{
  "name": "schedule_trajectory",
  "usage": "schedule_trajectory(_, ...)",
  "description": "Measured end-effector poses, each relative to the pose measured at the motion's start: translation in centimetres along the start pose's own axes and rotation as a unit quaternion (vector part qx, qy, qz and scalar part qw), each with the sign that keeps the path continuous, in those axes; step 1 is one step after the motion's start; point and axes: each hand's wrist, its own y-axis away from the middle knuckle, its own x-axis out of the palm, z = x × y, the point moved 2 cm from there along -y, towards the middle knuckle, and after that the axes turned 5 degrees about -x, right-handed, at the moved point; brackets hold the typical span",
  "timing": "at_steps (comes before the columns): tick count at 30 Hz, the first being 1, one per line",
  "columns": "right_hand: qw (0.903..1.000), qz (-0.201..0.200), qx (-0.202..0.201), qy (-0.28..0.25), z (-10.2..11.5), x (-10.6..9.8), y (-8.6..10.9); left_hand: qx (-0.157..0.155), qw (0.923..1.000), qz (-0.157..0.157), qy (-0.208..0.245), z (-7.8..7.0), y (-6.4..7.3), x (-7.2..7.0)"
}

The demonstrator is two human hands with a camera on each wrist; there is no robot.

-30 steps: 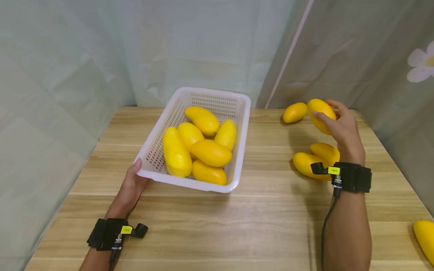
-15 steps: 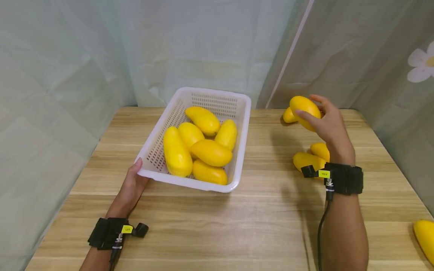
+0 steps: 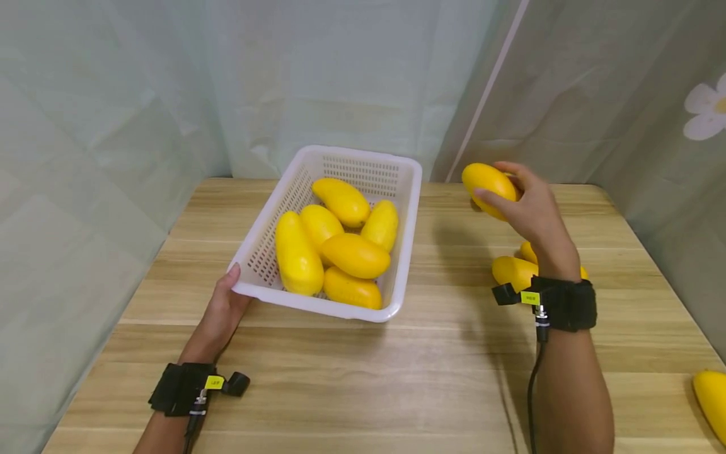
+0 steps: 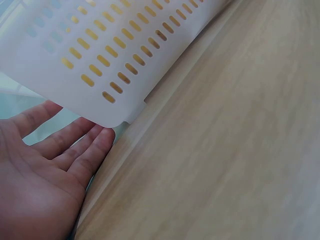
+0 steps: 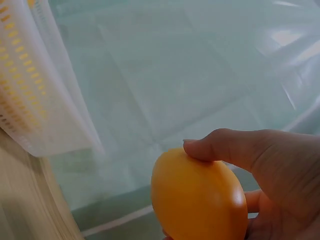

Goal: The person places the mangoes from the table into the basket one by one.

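A white plastic basket with slotted walls stands on the table, holding several yellow mangoes. My left hand grips its near-left corner, with the thumb at the rim; in the left wrist view the fingers reach to the basket's lower edge. Above the table, right of the basket, my right hand holds a mango between thumb and fingers. The right wrist view shows the thumb across the top of this mango. Another mango behind it is almost wholly hidden.
More mangoes lie under the right wrist, partly covered by it. One mango lies at the table's right side, cut by the frame. Pale curtains hang behind the wooden table. A cable runs along the right forearm.
My right hand has moved left with the mango, toward the basket, and now covers most of the mango lying at the back. The left hand and basket have stayed in place.
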Motion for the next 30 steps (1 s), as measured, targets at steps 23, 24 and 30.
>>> schedule_trajectory(23,0.9962,0.011,-0.08,0.033,2.0,4.7,-0.2,-0.001,1.0,0.001,-0.005,0.1,0.1,-0.1)
schedule_trajectory(24,0.9962,0.011,-0.079,0.034,2.1,4.7,-0.1,-0.001,1.0,0.001,-0.005,0.2,0.1,-0.1)
schedule_trajectory(30,0.9955,0.008,-0.088,0.033,2.5,5.3,0.0,0.005,0.9999,-0.005,-0.012,0.4,-0.1,-0.2)
